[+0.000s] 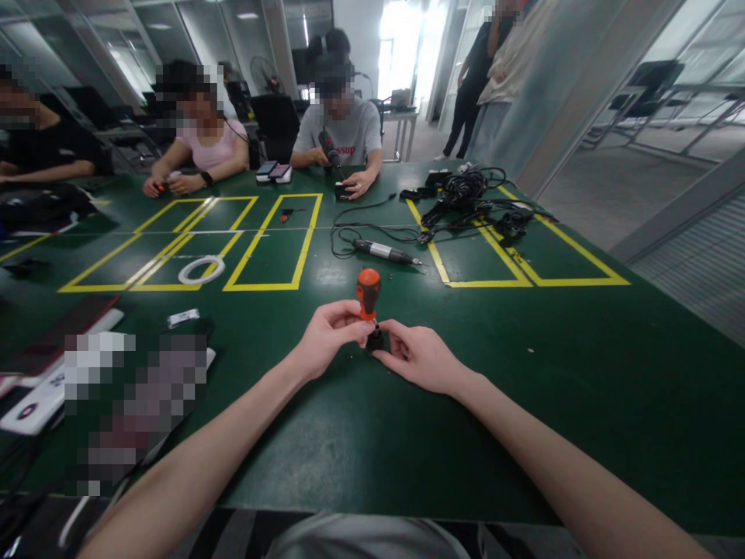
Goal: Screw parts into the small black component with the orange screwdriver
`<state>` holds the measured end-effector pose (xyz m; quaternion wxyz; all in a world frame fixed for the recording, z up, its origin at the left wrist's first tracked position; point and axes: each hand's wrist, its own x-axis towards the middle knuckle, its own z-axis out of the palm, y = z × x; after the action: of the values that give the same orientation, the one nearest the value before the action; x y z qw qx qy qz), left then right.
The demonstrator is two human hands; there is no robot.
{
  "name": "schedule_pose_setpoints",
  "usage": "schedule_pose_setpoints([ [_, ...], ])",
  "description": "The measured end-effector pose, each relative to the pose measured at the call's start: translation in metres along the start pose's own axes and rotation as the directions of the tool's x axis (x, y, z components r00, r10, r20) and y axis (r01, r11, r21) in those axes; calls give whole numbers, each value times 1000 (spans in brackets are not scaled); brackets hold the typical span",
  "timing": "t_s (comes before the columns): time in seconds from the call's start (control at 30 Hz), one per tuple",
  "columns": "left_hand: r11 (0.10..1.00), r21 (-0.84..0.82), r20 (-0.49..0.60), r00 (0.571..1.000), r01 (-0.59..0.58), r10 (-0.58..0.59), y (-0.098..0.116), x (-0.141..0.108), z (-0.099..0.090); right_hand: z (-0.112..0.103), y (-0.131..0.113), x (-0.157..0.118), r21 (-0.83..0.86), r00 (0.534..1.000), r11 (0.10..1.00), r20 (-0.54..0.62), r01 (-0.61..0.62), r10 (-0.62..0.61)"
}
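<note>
In the head view, a stubby screwdriver [369, 293] with an orange and black handle stands upright over the green table. My left hand [330, 335] is closed, its thumb and fingers pinching the screwdriver low, near the base of the handle. Beneath the tip is a small black part [375, 341], whose exact kind I cannot make out. My right hand [420, 357] is curled, with thumb and forefinger gripping that part from the right, close to the table top.
A pen-shaped electric screwdriver [384, 252] lies beyond my hands with its cable. Tangled black cables [466, 194] sit at the back right. A white ring [201, 269] rests on the green table [303, 450], left of centre. Co-workers [343, 128] sit opposite, handling tools.
</note>
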<state>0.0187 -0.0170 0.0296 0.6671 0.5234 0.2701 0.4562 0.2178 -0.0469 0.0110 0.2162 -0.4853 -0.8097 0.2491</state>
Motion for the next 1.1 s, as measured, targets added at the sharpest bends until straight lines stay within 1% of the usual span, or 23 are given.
schedule_pose_setpoints([
  [0.13,1000,13,-17,1000,1,0,2,0,0,0,0,0,-10,1000,1000,-10,13,-13],
  [0.3,999,45,-62,998,2,1,-1,3,-2,1,0,-1,-4,1000,1000,-11,8,-8],
  [0.53,999,49,-121,993,-2,8,-2,6,-1,1,0,1,-6,1000,1000,-6,-3,3],
  [0.73,998,67,-198,980,-18,31,1,7,1,-1,-2,0,-2,1000,1000,5,-10,10],
  [1.1,998,61,-214,976,-22,35,1,7,3,0,0,0,-13,1000,1000,-7,8,-8],
])
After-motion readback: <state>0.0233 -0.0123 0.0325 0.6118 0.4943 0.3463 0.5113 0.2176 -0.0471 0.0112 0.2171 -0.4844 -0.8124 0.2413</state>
